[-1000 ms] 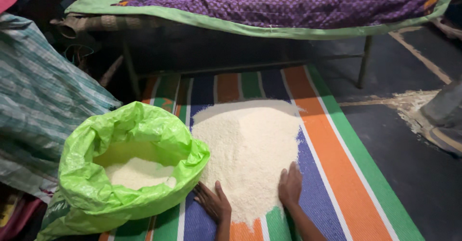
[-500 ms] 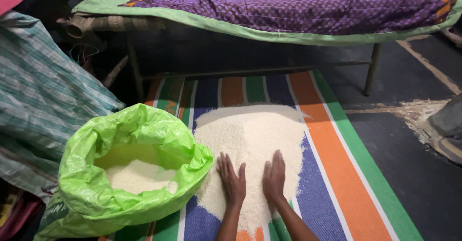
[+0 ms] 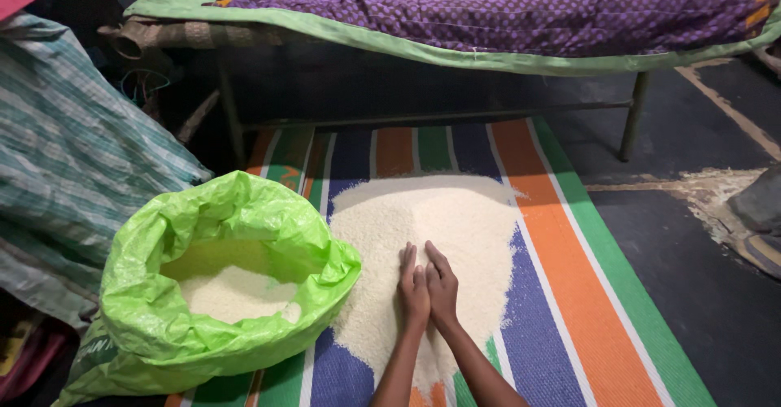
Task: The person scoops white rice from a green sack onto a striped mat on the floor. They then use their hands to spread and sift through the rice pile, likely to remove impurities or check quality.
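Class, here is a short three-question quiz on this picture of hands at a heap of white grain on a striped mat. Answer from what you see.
1. True or false: the left hand and right hand lie side by side, touching, flat on the grain heap.
2. Where is the green sack relative to the heap? A) to the left of it B) to the right of it C) on the bed
3. Fill in: the heap lies on a striped ____.

Key
1. True.
2. A; the sack stands open with white grain inside.
3. mat, which runs under the bed with the purple cover.
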